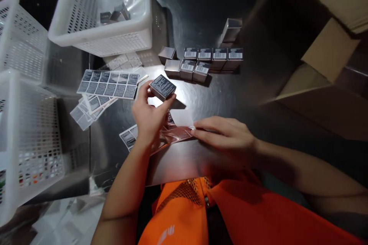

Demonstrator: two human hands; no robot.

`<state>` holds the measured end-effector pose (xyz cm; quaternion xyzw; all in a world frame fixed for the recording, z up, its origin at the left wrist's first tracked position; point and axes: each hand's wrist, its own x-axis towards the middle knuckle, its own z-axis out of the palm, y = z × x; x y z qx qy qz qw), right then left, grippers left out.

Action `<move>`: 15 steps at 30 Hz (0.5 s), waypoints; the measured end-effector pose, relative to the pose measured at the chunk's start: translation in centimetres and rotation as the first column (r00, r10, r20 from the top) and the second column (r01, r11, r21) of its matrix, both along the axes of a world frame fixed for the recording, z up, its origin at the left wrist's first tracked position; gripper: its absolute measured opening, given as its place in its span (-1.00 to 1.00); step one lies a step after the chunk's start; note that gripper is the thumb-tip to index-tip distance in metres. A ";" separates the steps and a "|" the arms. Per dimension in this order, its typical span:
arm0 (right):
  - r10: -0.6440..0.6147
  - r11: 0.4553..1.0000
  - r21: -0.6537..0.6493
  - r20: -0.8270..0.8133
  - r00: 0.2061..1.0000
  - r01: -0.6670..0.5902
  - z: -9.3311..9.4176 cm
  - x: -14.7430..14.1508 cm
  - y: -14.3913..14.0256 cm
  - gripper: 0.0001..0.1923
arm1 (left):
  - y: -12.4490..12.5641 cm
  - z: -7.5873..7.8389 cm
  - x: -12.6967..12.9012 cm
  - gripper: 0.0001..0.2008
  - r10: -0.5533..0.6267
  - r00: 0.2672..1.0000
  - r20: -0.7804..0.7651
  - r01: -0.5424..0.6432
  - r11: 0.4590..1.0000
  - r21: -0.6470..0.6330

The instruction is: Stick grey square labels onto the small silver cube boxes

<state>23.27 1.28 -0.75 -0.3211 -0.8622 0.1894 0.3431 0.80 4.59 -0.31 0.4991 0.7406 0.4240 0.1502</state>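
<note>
On my feed, left hand (pixel 149 118) pinches small box (pixel 163 87) above table (pixel 227 97); probably light, stiff, slick, so I'd grip opposite side walls. Right hand (pixel 227 134) pinches glossy sheet (pixel 177 134) edge, likely flimsy.

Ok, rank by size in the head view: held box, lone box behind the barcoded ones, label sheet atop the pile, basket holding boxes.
1. basket
2. label sheet
3. held box and lone box: unranked; they look alike, and the held one may be nearer.
</note>
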 end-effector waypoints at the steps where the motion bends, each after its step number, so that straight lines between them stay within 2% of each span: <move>1: 0.034 0.996 0.083 -0.027 0.999 -0.032 -0.1 0.0 0.1 -0.68 | 0.0 0.0 0.0 -0.43 -0.002 1.000 0.000 0.002 1.000 -0.002; 4: 0.122 0.971 0.219 -0.100 0.987 -0.098 0.0 -0.4 0.6 -0.73 | 0.0 -0.1 0.0 -0.45 -0.013 1.000 -0.010 0.013 1.000 -0.009; 7: 0.102 0.984 0.159 -0.122 0.987 -0.082 0.9 -0.6 0.9 -0.84 | 0.1 -0.1 -0.3 -0.46 0.016 0.997 -0.075 -0.014 1.000 0.027; 9: 0.211 0.971 0.157 -0.191 0.959 -0.183 1.8 -0.4 1.1 -0.90 | 0.3 -0.2 -0.5 -0.42 0.034 0.997 -0.075 -0.029 0.998 0.058; 11: 0.321 0.947 0.097 -0.288 0.902 -0.306 2.7 0.1 1.3 -0.88 | 0.4 -0.4 -0.6 -0.39 -0.002 1.000 0.025 0.001 0.998 0.055; 12: 0.332 0.939 0.042 -0.360 0.872 -0.341 3.1 0.3 1.4 -0.87 | 0.4 -0.5 -0.6 -0.39 -0.042 0.994 0.102 0.039 0.999 0.035; 13: 0.290 0.938 -0.043 -0.449 0.845 -0.345 3.4 0.6 1.6 -0.89 | 0.4 -0.5 -0.5 -0.38 -0.086 0.980 0.180 0.084 0.996 0.017; 15: 0.076 0.916 -0.258 -0.638 0.766 -0.306 3.7 0.9 2.3 -0.94 | 0.1 -0.5 -0.1 -0.42 -0.189 0.938 0.290 0.197 0.980 0.003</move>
